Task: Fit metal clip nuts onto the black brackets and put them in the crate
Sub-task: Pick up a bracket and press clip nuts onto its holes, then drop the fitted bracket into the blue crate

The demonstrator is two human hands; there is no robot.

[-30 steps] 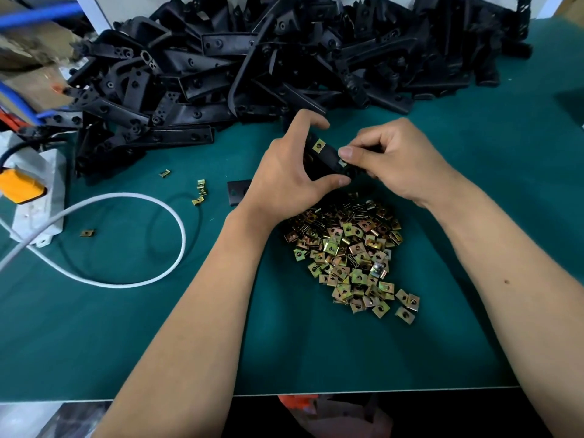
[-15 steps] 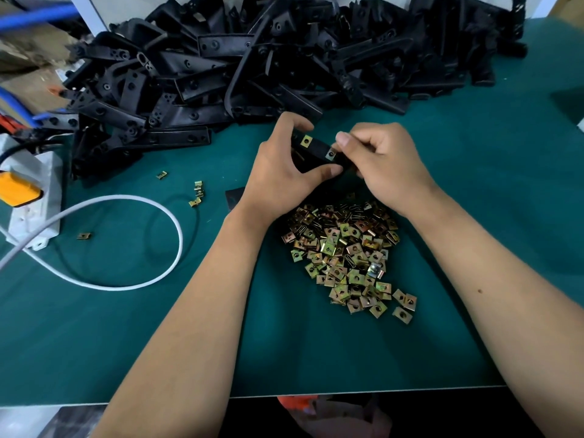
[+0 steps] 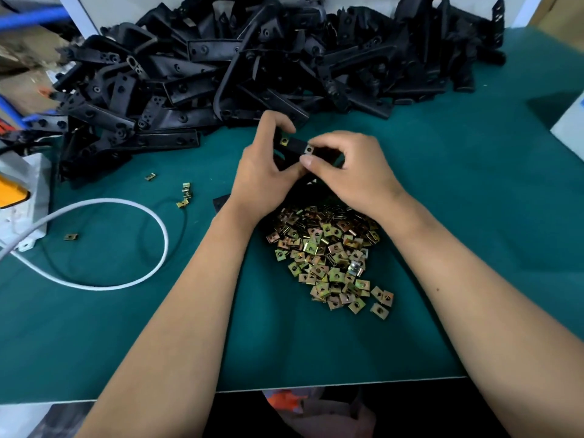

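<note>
Head view: both hands meet over the green bench, just behind the heap of clip nuts.
Left hand: fingers curled round the left end of a black bracket, forefinger arched over its top.
Right hand: thumb and forefinger pinch the right end of the same bracket.
Bracket: held off the bench between the two hands, lying roughly level, tilted down a little to the right.
Fitted nuts: one brass-coloured clip nut sits on the bracket's left end; a second clip nut sits on its right end, right at the right thumb tip.
Loose nuts: a pile of clip nuts lies on the bench between the forearms, close below the hands.
Stray nuts: a few single nuts lie to the left, near a loop of white cable.
Bracket stock: a big heap of black brackets fills the far side of the bench.
Far left: a white box at the bench edge, partly out of frame.
</note>
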